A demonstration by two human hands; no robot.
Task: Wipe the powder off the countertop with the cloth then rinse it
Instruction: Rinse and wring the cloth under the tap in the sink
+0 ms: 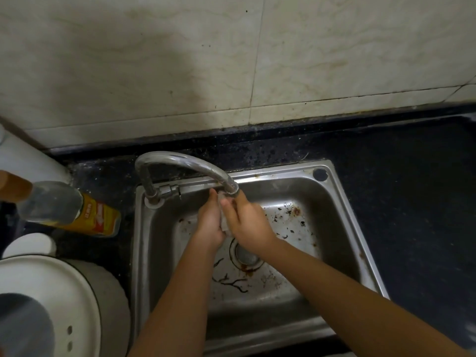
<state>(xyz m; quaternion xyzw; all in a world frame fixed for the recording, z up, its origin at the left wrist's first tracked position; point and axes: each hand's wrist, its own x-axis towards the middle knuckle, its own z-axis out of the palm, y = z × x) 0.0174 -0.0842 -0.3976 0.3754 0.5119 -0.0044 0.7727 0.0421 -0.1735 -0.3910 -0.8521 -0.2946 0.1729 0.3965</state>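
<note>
Evidently the wiping part is over and the rinse is under way: both hands are in the sink (pixel 342 217), just below the mouth of the faucet (pixel 180 162), and the stretch of dark countertop (pixel 412 202) to the right shows no powder that I can make out, though its speckle could hide a trace. The left hand (pixel 210 222) and right hand (pixel 248 220) are pressed together palm to palm, fingers folded round the cloth (pixel 223 224), of which only a pale sliver shows between them. Whether water is running cannot be told, since no stream is visible. What looks left is working the cloth through, wringing it out and shutting the tap. As for containers, the steel basin holds dark scraps and rusty stains scattered about the drain (pixel 246 256), with no standing water to be seen. Left of the sink a clear bottle (pixel 77 210) with a yellow label leans over the counter, and its contents are hard to judge. Nearer, at the lower left, a white round cooker (pixel 64 292) sits with its lid down, so whatever is inside is hidden
</note>
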